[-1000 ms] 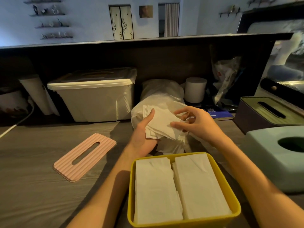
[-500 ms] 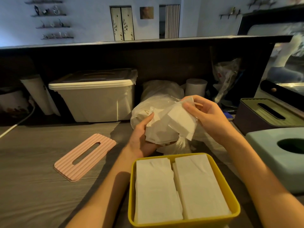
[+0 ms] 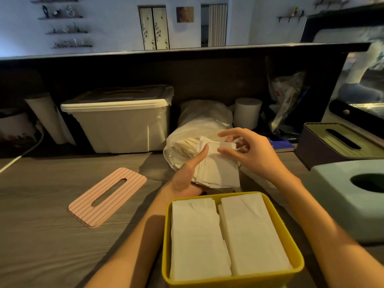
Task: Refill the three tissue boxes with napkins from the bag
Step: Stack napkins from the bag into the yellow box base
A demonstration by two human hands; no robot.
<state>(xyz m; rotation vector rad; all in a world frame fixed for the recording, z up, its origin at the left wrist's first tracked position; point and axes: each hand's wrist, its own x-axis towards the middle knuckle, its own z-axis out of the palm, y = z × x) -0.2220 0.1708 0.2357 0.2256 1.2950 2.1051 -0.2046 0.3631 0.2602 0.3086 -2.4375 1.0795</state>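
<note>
- Napkins [image 3: 218, 169] sit as a small stack in the left hand [image 3: 187, 175], thumb curled over the top sheet.
- Right hand [image 3: 249, 152] pinches the stack's far edge between thumb and curled fingers.
- Just behind the fingers lies the open plastic bag [image 3: 199, 121].
- Below the hands stands a yellow box [image 3: 276, 221] holding two napkin piles.
- Its pink lid [image 3: 108, 196] lies left on the table [image 3: 41, 235].
- Right of the fingers: a pale green box [image 3: 342, 194] and a dark box [image 3: 340, 142].
</note>
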